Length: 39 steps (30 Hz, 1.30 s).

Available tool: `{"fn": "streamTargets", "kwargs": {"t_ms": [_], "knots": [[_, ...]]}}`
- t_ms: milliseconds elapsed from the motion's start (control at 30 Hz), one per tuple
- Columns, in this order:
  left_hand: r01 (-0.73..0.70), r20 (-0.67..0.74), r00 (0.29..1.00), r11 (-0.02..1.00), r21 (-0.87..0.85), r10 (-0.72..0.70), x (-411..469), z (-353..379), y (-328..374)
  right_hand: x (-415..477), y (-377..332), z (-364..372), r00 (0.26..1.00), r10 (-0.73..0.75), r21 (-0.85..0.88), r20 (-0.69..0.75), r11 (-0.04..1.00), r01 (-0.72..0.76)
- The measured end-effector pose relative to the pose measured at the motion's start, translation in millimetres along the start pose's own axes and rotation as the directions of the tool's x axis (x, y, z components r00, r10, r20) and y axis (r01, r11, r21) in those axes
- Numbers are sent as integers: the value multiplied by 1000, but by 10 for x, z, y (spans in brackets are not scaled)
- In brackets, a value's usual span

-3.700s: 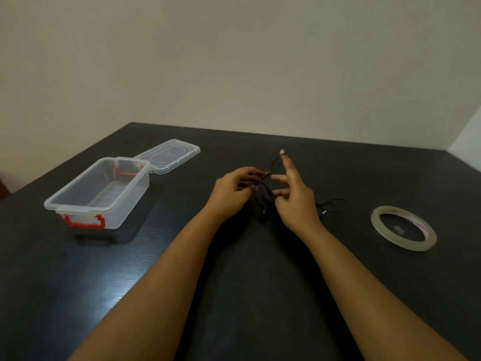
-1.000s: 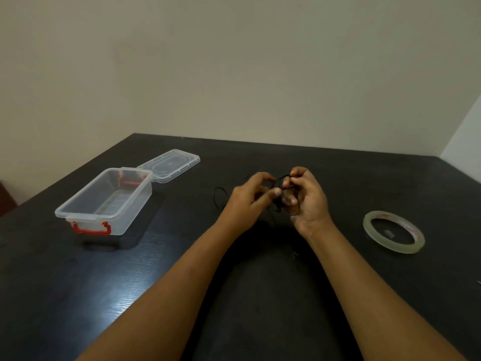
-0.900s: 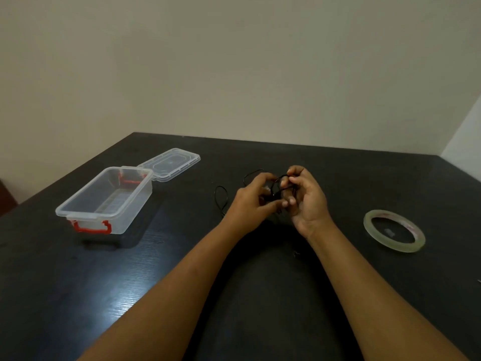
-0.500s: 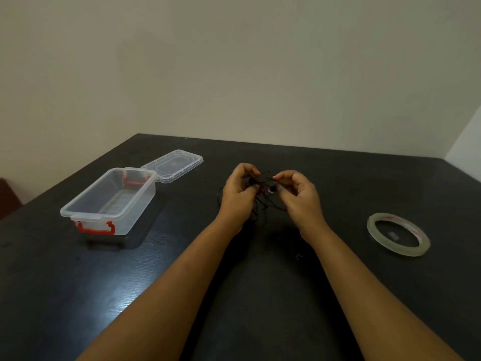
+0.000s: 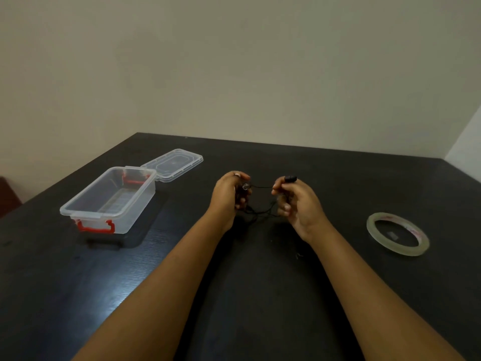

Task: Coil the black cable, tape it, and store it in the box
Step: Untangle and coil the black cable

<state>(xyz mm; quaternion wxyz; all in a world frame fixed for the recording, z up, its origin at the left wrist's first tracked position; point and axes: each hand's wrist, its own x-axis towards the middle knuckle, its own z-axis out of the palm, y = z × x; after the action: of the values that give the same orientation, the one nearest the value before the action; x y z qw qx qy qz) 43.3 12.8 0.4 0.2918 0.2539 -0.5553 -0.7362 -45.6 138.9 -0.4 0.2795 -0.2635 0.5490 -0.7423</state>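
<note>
Head view, left to right: a clear box [image 5: 108,198] with red latches [image 5: 95,226] stands open on the dark table [image 5: 78,295], well to the left of the hands. Its lid [image 5: 172,164] lies flat just behind the box's far right corner, touching or nearly touching it.

Near the table's middle, the left hand [image 5: 229,195] is curled closed, its fingers [image 5: 243,196] pinched around a bunch of the cable [image 5: 260,187]. One thin black strand runs from this hand across the gap to the right hand [image 5: 296,201], slightly slack. More of the cable hangs in loose loops below and between the two hands, down toward the table; whether the loops touch the table cannot be told against the dark top.

The right hand is also closed, thumb and forefinger gripping the strand, with a small black plug [image 5: 290,178] poking up above the knuckles. Both forearms reach in from the lower edge.

Far right, a roll of clear tape [image 5: 373,225] lies flat on the table, well apart from the hands.
</note>
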Motion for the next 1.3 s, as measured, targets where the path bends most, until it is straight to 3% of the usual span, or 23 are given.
{"fn": "streamTargets", "kwargs": {"t_ms": [167,233,300,367,467,600,700,900,1000,1100,1167,1300], "knots": [[159,99,984,976,-147,-145,-41,13,41,36,18,-41,999,12,107,-34,994,-8],[162,113,983,971,-178,-143,-50,18,40,2,-2,-32,999,-50,-148,22,988,53],[147,124,984,976,-158,-128,-52,15,35,-32,20,33,992,-90,-398,83,910,116],[113,106,989,991,-73,-105,-47,12,27,-31,57,83,990,-126,-442,70,886,144],[63,103,993,998,30,-65,-36,14,27,-16,57,49,994,-111,-329,21,938,112],[-13,138,990,987,162,-9,-33,20,-12,-43,27,3,986,50,-170,157,985,-23],[-47,140,990,987,155,25,-29,29,-43,-74,9,52,966,137,-157,219,982,-104],[-119,18,993,979,164,118,-61,54,-63,-91,-4,25,931,169,-2,324,984,-178],[-137,27,991,966,221,135,-79,68,-28,-44,24,54,959,159,-29,233,987,-157],[14,201,980,1000,-19,-10,-140,89,60,21,59,51,995,92,-53,38,995,-90],[51,265,964,990,-128,-15,-142,91,79,30,72,16,999,31,-198,-19,980,-34],[-2,227,973,981,-194,47,-77,31,61,41,125,13,996,-85,-486,2,871,75]]}}
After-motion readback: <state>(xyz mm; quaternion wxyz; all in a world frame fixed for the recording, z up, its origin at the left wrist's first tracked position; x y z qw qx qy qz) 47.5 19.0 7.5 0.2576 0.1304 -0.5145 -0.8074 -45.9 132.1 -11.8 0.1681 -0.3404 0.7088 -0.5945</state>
